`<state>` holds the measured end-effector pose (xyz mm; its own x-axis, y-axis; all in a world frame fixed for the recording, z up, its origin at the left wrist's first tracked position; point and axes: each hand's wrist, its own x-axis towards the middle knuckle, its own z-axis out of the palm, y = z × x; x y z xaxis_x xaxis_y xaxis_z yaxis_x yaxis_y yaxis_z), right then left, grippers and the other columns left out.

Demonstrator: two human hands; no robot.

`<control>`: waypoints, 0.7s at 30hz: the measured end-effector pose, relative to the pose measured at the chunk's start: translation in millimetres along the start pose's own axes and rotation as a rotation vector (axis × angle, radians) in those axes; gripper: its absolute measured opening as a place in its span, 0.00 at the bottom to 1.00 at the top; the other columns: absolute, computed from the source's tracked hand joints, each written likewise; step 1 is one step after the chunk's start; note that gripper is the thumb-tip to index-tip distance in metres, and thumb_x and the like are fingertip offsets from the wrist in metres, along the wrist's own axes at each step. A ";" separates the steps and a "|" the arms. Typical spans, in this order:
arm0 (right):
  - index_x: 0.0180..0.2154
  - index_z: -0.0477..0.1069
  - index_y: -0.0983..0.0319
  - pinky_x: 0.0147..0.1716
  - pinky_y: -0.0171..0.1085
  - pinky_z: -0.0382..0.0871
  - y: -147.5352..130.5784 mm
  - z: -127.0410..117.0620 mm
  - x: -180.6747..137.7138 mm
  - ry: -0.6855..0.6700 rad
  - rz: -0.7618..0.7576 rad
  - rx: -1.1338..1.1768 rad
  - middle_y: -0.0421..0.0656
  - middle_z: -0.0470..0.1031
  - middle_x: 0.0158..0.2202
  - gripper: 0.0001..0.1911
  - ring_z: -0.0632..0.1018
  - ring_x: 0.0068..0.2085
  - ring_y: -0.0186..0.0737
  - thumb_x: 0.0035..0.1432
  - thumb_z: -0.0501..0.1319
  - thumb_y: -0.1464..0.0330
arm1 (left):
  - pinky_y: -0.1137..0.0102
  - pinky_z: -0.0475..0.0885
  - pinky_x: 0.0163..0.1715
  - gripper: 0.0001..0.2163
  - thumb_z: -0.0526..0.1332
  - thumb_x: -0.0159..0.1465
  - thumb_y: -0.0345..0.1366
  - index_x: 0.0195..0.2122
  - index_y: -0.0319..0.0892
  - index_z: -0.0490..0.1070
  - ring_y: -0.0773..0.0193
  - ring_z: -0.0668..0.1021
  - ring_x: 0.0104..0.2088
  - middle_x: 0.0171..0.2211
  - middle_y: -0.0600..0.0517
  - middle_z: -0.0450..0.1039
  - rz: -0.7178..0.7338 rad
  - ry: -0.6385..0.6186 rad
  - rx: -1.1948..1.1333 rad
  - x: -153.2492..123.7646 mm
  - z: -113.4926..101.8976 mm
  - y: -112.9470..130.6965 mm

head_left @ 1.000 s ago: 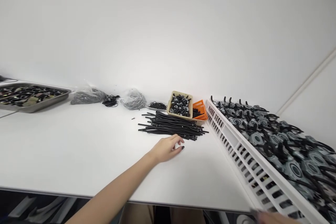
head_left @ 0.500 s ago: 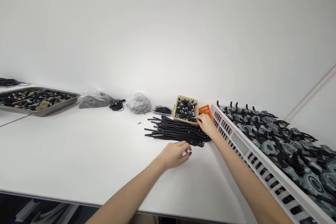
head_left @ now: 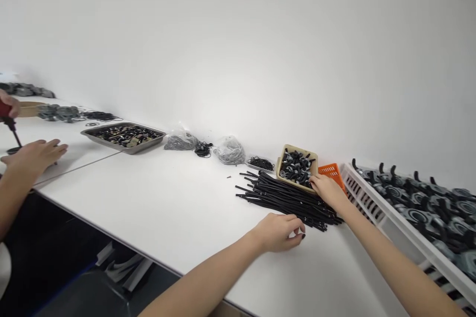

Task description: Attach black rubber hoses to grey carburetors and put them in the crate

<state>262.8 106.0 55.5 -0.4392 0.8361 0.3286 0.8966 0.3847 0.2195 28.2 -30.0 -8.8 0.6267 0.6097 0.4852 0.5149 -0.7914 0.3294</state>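
My right hand [head_left: 329, 190] reaches to the front right corner of a small cream basket [head_left: 279, 170], its fingers closed together at the rim. What they pinch, if anything, is too small to make out. Inside the basket lie many black and grey small parts [head_left: 295, 166]. My left hand [head_left: 280, 233] hovers low over the white table, just in front of a bundle of black rubber tubes [head_left: 286, 198]. Its fingers are loosely curled, with a gap between thumb and forefinger. A dark spot shows at the thumb tip.
A white crate [head_left: 386, 225] of grey metal parts with black levers stands right, beside an orange basket [head_left: 332, 173]. Clear bags [head_left: 229, 151] and a metal tray [head_left: 139, 147] line the wall. At left, a co-worker's hands [head_left: 35, 156] use a red-handled screwdriver [head_left: 13, 131].
The view has swung left, bringing the co-worker's hands into sight and shifting everything rightward. My right hand stays at the basket's corner, and my left hand remains in front of the tubes.
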 end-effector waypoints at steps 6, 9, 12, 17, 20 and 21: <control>0.41 0.72 0.64 0.43 0.39 0.66 -0.1 4.5 -3.5 0.060 -0.014 -0.084 0.52 0.74 0.41 0.14 0.75 0.45 0.47 0.60 0.51 0.79 | 0.75 0.65 0.26 0.08 0.56 0.63 0.37 0.43 0.48 0.69 0.71 0.76 0.30 0.38 0.58 0.77 -0.016 0.018 -0.017 -0.3 0.6 2.0; 0.45 0.72 0.65 0.42 0.38 0.67 -1.4 6.0 0.2 0.062 0.075 -0.014 0.53 0.74 0.44 0.15 0.76 0.42 0.46 0.63 0.48 0.76 | 0.76 0.65 0.27 0.08 0.56 0.62 0.36 0.42 0.49 0.68 0.72 0.76 0.29 0.37 0.59 0.76 -0.024 0.018 -0.021 -0.3 0.5 1.4; 0.46 0.74 0.66 0.45 0.40 0.67 -2.6 8.8 5.6 0.021 0.136 0.046 0.54 0.75 0.45 0.16 0.77 0.46 0.48 0.66 0.50 0.69 | 0.77 0.65 0.28 0.08 0.56 0.62 0.36 0.42 0.49 0.68 0.72 0.76 0.29 0.36 0.59 0.76 -0.031 0.022 -0.037 -0.2 0.8 0.7; 0.44 0.77 0.58 0.41 0.41 0.69 2.8 4.1 16.3 -0.129 0.261 0.108 0.50 0.79 0.44 0.13 0.78 0.48 0.53 0.56 0.61 0.69 | 0.77 0.65 0.28 0.08 0.56 0.61 0.35 0.42 0.49 0.69 0.72 0.75 0.29 0.36 0.59 0.76 -0.032 0.023 -0.050 0.2 2.3 -0.4; 0.39 0.79 0.55 0.35 0.39 0.69 9.0 -2.0 28.1 -0.171 0.316 0.131 0.48 0.81 0.41 0.14 0.81 0.43 0.51 0.50 0.63 0.74 | 0.77 0.65 0.29 0.08 0.56 0.61 0.34 0.42 0.48 0.69 0.72 0.75 0.29 0.35 0.59 0.76 -0.041 0.023 -0.056 0.3 1.9 -1.5; 0.38 0.80 0.55 0.34 0.38 0.68 10.8 -3.5 32.2 -0.181 0.330 0.139 0.47 0.81 0.41 0.15 0.81 0.42 0.50 0.48 0.64 0.75 | 0.77 0.65 0.29 0.08 0.56 0.60 0.33 0.41 0.48 0.69 0.72 0.75 0.29 0.36 0.59 0.76 -0.050 0.026 -0.055 0.2 1.4 -1.8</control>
<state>258.2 135.7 71.6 -0.1202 0.9743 0.1907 0.9924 0.1227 -0.0010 28.2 -28.4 -10.4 0.5852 0.6476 0.4881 0.5114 -0.7618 0.3976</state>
